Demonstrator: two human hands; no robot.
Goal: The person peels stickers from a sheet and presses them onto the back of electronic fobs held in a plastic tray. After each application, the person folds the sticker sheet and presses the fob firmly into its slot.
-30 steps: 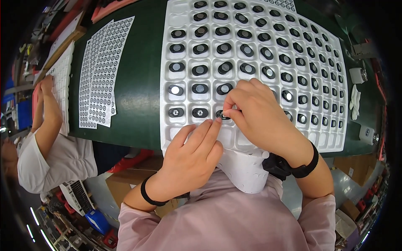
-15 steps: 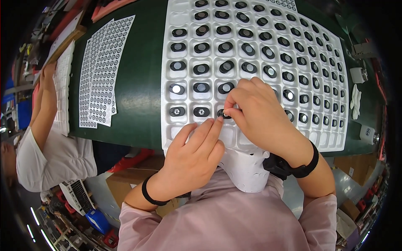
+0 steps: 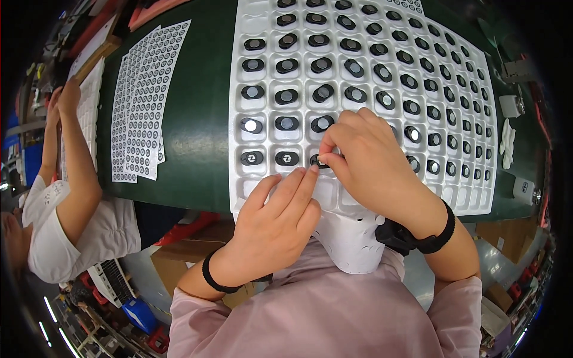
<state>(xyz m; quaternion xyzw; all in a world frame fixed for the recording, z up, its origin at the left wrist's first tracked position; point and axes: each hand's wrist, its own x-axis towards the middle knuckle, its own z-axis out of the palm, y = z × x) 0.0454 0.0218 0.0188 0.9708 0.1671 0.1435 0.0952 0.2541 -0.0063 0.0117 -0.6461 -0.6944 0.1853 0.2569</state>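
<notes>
A white moulded tray [image 3: 233,149] holds rows of small black oval parts [image 3: 287,123], most with a round silvery disc on top. Two front-row parts at the left, one being this black oval part [image 3: 252,158], carry a white symbol instead. My right hand [image 3: 376,161] pinches thumb and forefinger over the third front-row oval part [image 3: 316,159]; what they grip is hidden. My left hand [image 3: 277,230] has its fingers stretched, with a fingertip against that part's near edge. Below my hands hangs a curled white sheet [image 3: 352,247].
Sheets of round black-and-white stickers [image 3: 146,101] lie on the green table [image 3: 200,119] left of the tray. A co-worker [image 3: 89,232] in white reaches towards another white tray [image 3: 91,113]. Small bottles [image 3: 525,190] stand at the right edge.
My hands stay almost still over the same oval part. At the left, the co-worker's arms and body have shifted.
</notes>
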